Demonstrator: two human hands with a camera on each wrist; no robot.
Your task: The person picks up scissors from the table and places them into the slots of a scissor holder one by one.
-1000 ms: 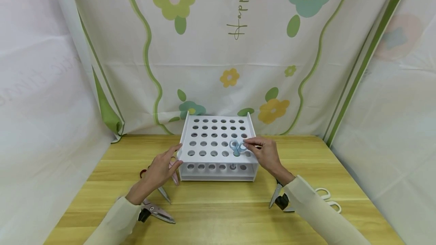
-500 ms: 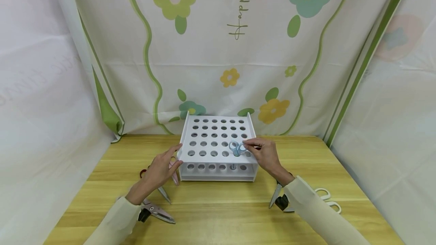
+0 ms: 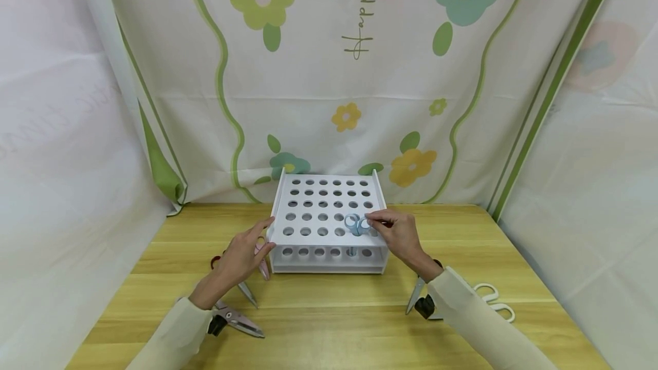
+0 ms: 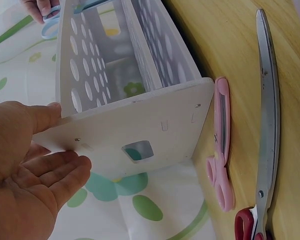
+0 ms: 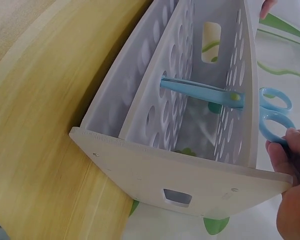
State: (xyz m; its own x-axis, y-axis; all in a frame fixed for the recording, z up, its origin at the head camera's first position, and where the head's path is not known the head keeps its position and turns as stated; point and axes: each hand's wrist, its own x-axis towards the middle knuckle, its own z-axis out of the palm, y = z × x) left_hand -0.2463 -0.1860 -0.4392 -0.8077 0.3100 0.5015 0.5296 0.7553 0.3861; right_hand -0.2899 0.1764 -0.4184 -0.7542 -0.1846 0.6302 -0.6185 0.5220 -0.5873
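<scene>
A white rack with rows of round holes stands on the wooden table. Small light-blue scissors stand in a front-row hole near its right side, and the right wrist view shows the blade tips entering the middle shelf. My right hand pinches one handle loop above the top panel. On the other side, my left hand touches the rack's left side, with the thumb at the top edge and the other fingers extended along the outside. Pink scissors lie beside the rack's left foot.
Red-handled scissors and pink-grey shears lie at the left, partly under the left arm. Near the right forearm are dark-handled scissors and white-handled scissors. A flowered curtain hangs behind the rack.
The light-blue scissors have sunk slightly deeper, with more blade showing under the top panel. The right hand has followed them down a little. The left hand stays where it was.
</scene>
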